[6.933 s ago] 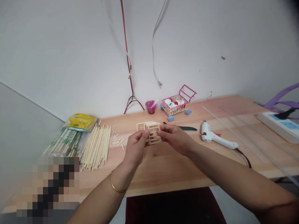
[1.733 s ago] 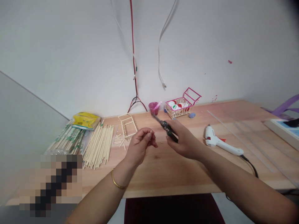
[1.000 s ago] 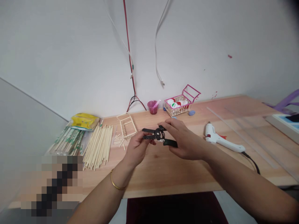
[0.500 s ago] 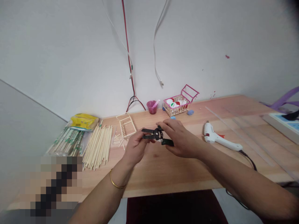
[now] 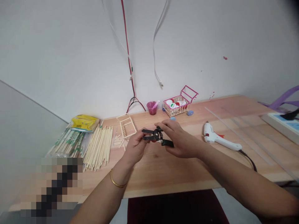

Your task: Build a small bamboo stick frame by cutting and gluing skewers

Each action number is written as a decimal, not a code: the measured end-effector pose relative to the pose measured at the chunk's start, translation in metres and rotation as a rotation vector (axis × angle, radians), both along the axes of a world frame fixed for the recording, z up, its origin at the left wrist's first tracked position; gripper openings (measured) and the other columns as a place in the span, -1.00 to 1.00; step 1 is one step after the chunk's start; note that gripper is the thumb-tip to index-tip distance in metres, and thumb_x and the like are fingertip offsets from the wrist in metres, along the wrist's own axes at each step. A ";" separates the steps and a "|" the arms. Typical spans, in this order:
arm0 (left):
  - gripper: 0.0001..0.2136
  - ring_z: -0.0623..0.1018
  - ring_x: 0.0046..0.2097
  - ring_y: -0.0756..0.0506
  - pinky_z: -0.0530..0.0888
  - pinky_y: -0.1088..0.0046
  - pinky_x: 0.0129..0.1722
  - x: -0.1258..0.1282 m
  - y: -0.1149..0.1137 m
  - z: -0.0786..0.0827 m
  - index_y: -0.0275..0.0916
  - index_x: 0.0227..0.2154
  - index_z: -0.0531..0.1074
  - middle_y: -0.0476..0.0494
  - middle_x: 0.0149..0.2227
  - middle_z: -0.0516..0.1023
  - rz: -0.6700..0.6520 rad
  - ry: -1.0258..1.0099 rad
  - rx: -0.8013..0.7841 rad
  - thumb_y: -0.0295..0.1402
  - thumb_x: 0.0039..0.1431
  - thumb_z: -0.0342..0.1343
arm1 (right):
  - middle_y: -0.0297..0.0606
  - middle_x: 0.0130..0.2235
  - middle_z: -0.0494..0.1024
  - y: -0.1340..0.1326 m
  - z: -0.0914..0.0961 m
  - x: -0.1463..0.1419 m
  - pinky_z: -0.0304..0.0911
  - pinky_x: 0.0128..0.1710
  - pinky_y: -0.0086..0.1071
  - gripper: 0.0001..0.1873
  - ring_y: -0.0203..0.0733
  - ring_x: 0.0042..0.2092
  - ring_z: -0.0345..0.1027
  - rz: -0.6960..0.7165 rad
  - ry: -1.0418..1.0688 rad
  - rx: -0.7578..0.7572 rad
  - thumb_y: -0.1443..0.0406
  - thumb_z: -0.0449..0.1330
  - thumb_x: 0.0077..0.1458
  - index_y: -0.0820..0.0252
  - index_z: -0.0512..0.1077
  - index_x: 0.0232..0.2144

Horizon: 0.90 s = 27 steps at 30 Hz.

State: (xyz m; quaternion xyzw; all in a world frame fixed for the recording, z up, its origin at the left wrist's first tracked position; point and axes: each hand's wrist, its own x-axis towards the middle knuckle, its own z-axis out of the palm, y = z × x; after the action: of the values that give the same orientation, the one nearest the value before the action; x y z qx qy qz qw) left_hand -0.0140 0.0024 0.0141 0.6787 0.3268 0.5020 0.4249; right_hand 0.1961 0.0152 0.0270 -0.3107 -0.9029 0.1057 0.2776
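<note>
Black wire-stripper pliers (image 5: 155, 134) with a coil spring between their handles are held above the middle of the table. My right hand (image 5: 183, 140) is closed around the handles, which stand spread apart. At the jaws, the fingers of my left hand (image 5: 135, 147) are pinched together; what they hold is hidden behind the tool. A small red spot shows just under the jaws, too small to name. Beyond my left hand lie a frame of thin wooden sticks (image 5: 128, 123) and several short cut stick pieces (image 5: 118, 142).
Loose wooden sticks (image 5: 99, 149), bagged sticks (image 5: 67, 143) and a yellow packet (image 5: 84, 123) lie left. Behind stand a purple cup (image 5: 152, 108) and a pink-edged stick cart (image 5: 177, 107) with round caps. On the right are a white glue gun (image 5: 220, 140) and power strip (image 5: 281, 127).
Almost nothing differs. Both hands and the pliers keep their place, with only a slight shift of the right fingers and of the camera view.
</note>
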 end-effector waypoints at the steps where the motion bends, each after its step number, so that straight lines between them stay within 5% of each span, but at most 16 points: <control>1: -0.83 0.42 -0.34 -0.03 0.33 0.45 -0.30 0.000 0.000 0.000 -0.27 -0.40 0.47 -0.08 -0.40 0.45 -0.006 0.004 -0.003 -0.32 0.21 0.05 | 0.03 0.04 0.21 0.000 0.000 0.000 0.04 0.11 -0.02 -0.20 0.09 0.08 0.09 -0.010 -0.004 0.006 0.41 0.15 -0.18 0.26 0.09 0.18; 27: -0.83 0.43 -0.30 -0.03 0.33 0.43 -0.26 -0.004 0.002 -0.001 -0.26 -0.39 0.48 -0.07 -0.37 0.44 -0.037 -0.040 0.009 -0.32 0.23 0.04 | 0.01 -0.05 0.34 0.005 -0.007 -0.005 0.13 -0.05 -0.08 -0.40 0.06 -0.05 0.21 -0.071 -0.014 0.104 0.34 0.13 -0.05 0.27 0.17 0.09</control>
State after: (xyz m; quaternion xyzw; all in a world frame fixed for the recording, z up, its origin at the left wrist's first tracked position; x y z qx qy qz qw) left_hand -0.0176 0.0046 0.0130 0.6764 0.3035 0.5088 0.4376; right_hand 0.1913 0.0203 0.0204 -0.3283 -0.8976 0.0466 0.2907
